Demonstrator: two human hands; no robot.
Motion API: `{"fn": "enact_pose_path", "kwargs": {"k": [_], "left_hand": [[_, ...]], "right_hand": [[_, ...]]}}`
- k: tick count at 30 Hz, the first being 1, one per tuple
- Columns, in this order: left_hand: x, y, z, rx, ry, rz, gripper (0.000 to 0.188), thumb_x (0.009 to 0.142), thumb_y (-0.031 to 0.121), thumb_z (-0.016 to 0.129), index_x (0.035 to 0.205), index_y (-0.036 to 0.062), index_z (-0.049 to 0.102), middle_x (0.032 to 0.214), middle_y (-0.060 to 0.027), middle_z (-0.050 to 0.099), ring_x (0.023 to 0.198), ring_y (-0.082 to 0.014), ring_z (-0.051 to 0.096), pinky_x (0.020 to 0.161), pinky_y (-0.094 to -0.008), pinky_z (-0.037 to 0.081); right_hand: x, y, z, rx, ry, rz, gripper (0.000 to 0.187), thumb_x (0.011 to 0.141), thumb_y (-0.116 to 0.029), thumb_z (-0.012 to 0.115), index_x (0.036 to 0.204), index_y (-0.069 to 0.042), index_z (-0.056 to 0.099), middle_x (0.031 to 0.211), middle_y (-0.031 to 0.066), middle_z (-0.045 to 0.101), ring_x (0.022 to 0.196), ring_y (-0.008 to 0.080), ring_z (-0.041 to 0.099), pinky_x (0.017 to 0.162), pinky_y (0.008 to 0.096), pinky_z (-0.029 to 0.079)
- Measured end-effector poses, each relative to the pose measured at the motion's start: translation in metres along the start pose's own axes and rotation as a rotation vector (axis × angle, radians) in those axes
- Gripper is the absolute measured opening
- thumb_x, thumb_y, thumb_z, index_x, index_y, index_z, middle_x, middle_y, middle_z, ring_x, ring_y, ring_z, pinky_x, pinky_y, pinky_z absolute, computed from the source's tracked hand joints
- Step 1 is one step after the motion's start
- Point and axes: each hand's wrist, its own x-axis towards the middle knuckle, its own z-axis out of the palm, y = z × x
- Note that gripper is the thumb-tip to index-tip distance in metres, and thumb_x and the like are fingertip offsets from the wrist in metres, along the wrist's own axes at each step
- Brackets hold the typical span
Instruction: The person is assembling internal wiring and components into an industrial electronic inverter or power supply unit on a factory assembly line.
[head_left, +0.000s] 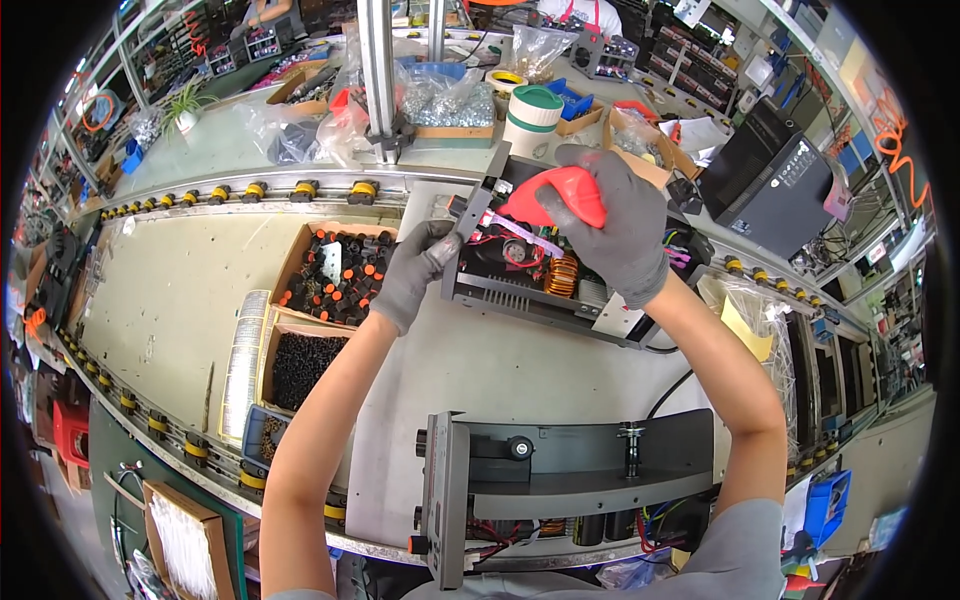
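Note:
An open dark grey metal-cased electrical unit (520, 285) lies ahead of me, showing a copper-wound coil (562, 276), a fan-like round part and wires. My left hand (420, 265), in a grey glove, grips the front panel edge of this case with bent fingers. Above the unit, my right hand (625, 215), also gloved, is closed round a glossy red tapered plastic thing (555, 197). Its exact kind is hidden by the fingers, and it points down-left toward the panel. Nearer my body stands a second open grey unit (590, 455) with knobs on its panel.
To the left are a box of black and orange knobs (335, 275), a box of small black screws (305, 368) and a blue bin (262, 437). Roller rails (255, 190) border the bench. Behind are a white-and-green cup (533, 115), a metal post (377, 80) and a black case (765, 180).

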Motion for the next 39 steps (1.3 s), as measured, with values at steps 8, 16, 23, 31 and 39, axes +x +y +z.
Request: {"fn": "enact_pose_path", "kwargs": {"k": [8,16,23,31,39], "left_hand": [[-0.024,-0.033,-0.014,0.003,-0.097,0.204,0.061,0.089,0.04,0.071,0.13,0.0004,0.052,0.116,-0.0079,0.062,0.109,-0.0161,0.055,0.098,-0.0302,0.041],[-0.045,-0.055,-0.012,-0.17,-0.04,0.145,0.071,0.084,0.044,0.077,0.132,-0.0001,0.05,0.114,-0.0062,0.063,0.104,-0.0129,0.056,0.093,-0.0276,0.044],[-0.045,-0.054,-0.012,-0.165,-0.027,0.202,0.073,0.083,0.048,0.076,0.131,-0.0015,0.052,0.116,-0.0064,0.063,0.103,-0.0121,0.056,0.091,-0.0269,0.045],[-0.042,-0.06,-0.013,-0.136,-0.02,0.207,0.075,0.083,0.05,0.075,0.132,-0.0019,0.051,0.117,-0.0077,0.063,0.107,-0.0133,0.057,0.094,-0.0277,0.045],[-0.043,-0.056,-0.012,-0.153,-0.023,0.194,0.073,0.084,0.048,0.075,0.132,-0.0019,0.052,0.117,-0.0075,0.064,0.106,-0.013,0.057,0.093,-0.0276,0.045]], "right_hand": [[0.007,-0.029,-0.065,0.132,-0.116,0.255,0.035,0.083,-0.027,0.074,0.111,-0.009,0.063,0.102,0.0134,0.069,0.09,0.0259,0.069,0.081,0.0351,0.054],[-0.003,-0.047,-0.075,0.14,0.043,0.14,0.036,0.081,-0.024,0.078,0.107,-0.004,0.063,0.093,0.0114,0.068,0.079,0.025,0.067,0.073,0.0314,0.053],[0.006,-0.053,-0.057,0.118,-0.031,0.095,0.033,0.082,-0.025,0.077,0.103,-0.004,0.063,0.093,0.0127,0.068,0.078,0.0292,0.067,0.069,0.0354,0.053],[0.01,-0.054,-0.055,0.087,-0.024,0.068,0.031,0.083,-0.025,0.076,0.102,-0.004,0.063,0.091,0.013,0.068,0.077,0.0294,0.066,0.068,0.0356,0.053],[0.013,-0.052,-0.055,0.076,-0.024,0.092,0.031,0.084,-0.026,0.075,0.102,-0.005,0.063,0.089,0.0145,0.068,0.076,0.0302,0.067,0.067,0.0357,0.053]]}}
